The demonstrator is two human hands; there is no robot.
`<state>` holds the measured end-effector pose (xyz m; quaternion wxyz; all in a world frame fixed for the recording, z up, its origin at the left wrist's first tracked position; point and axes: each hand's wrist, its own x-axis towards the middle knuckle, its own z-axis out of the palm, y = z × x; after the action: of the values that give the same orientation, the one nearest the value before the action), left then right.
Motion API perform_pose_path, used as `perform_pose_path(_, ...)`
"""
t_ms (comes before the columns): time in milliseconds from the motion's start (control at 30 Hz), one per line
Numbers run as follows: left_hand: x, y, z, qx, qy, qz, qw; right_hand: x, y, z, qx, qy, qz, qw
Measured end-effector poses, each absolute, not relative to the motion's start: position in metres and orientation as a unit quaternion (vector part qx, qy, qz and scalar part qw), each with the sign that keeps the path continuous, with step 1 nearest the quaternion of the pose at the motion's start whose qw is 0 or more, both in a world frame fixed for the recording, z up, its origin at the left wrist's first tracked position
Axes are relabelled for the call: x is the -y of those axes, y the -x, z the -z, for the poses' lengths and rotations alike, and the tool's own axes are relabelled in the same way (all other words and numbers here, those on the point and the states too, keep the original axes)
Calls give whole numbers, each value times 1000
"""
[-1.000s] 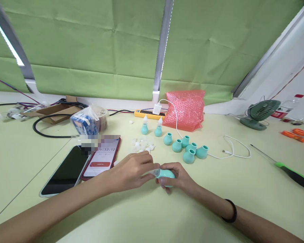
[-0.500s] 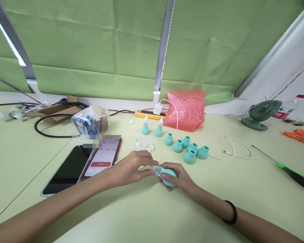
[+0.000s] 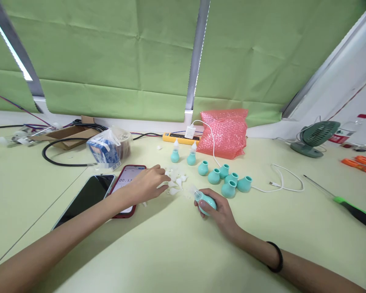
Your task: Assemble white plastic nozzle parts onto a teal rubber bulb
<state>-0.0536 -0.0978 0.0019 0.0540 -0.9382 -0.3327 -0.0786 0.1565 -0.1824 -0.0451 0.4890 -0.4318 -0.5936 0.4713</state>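
My right hand (image 3: 217, 209) is closed around a teal rubber bulb (image 3: 205, 200) with a clear tip fitted, just above the table. My left hand (image 3: 149, 182) reaches into a small pile of clear white tips (image 3: 175, 178); its fingers curl at the pile, and what they pinch is hidden. Behind the pile stand two teal bulbs with tips fitted (image 3: 183, 154). To their right is a cluster of several teal bulbs without tips (image 3: 227, 179).
Two phones lie at left, a red-cased one (image 3: 126, 183) partly under my left wrist and a dark one (image 3: 87, 195). A pink bubble bag (image 3: 225, 132), yellow power strip (image 3: 178, 138), white cable (image 3: 280, 179), green-handled screwdriver (image 3: 350, 207), small fan (image 3: 315, 136) and wrapped carton (image 3: 108, 148) surround the workspace.
My left hand let go of the bulb's tip and moved back and left to the pile of clear tips. My right hand lifted the bulb slightly, tip pointing up-left.
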Motion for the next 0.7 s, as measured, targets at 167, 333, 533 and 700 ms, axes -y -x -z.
perform_pose_path(167, 91, 53, 13, 320, 944, 39, 64, 183, -156, 47, 602, 454, -452, 477)
perform_pose_path(333, 93, 48, 17, 324, 943, 32, 64, 182, -156, 50, 599, 450, -448, 488)
perform_pose_path(533, 94, 48, 17, 302, 951, 20, 63, 182, -156, 52, 605, 446, -444, 488)
perform_pose_path(700, 95, 47, 18, 294, 953, 27, 67, 183, -157, 51, 615, 450, -439, 476)
